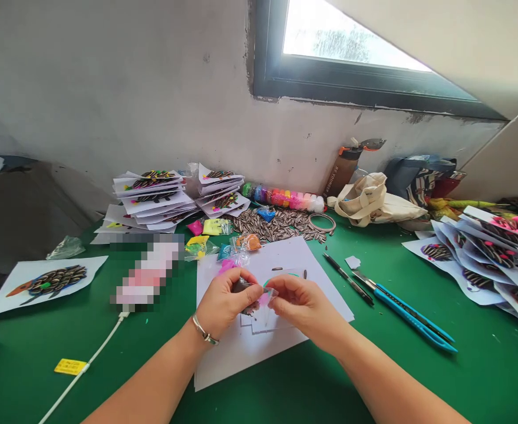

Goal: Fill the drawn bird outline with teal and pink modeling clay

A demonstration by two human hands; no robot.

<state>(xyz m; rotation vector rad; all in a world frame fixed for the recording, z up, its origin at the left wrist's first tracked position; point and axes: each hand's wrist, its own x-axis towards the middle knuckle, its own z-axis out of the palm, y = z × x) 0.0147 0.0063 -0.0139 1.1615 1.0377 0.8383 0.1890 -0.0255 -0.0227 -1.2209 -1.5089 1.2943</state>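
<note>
Holding, above white paper sheets (223,368): clear wrapper (271,292), edge pinched between closed right hand (305,299) fingertips; left hand (230,293) curls around a dark lump (241,286) just beside, apparently as anchor. Beyond the sheets: heaped seeds (280,225); right: pen (348,279), seemingly kept within reach.

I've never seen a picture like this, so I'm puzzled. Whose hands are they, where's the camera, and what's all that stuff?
No machine here! A person's bare left hand and right hand are working. This one picture comes from a camera on that person's head, looking forward and down.

On the green table lie white paper, striped seeds, colourful packets, a pen and stacked seed pictures.

The left hand holds something dark; the right pinches clear plastic. I can't tell whether those are one thing.
</note>
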